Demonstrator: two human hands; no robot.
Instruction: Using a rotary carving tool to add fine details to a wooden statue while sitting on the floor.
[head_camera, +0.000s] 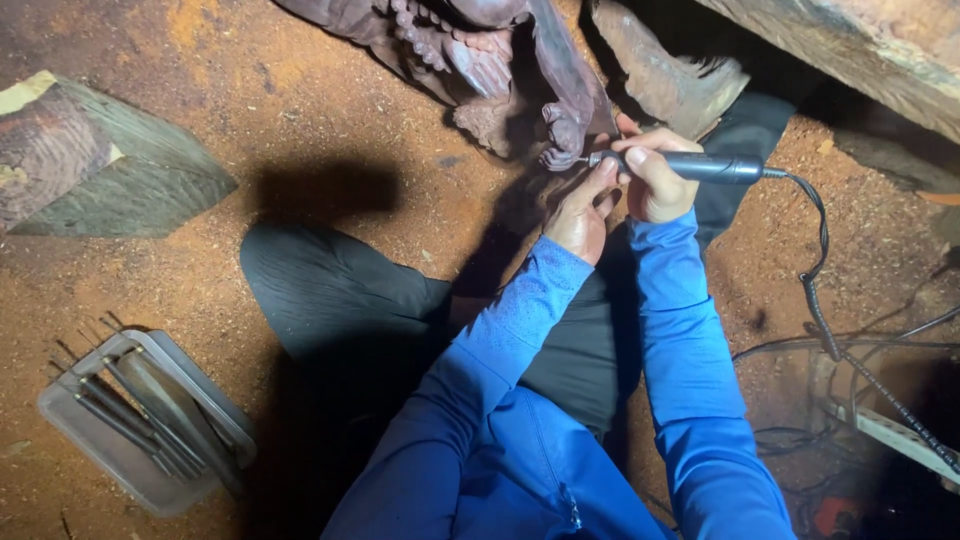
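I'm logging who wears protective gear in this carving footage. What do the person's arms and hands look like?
Both arms wear long bright blue sleeves of a lightly textured knit that end at the wrists. The left hand and right hand are bare: no gloves, and no rings or watch that I can see. The same blue top has a zip at the chest.

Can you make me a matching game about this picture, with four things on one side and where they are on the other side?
Things:
1. rotary carving tool
2. clear tray of metal tools
3. wood block
4. dark wood carving

Places:
A. on the ground at lower left
B. at the top, against the tool's tip
C. in the right hand
D. on the ground at upper left

Pairs: 1-C, 2-A, 3-D, 4-B
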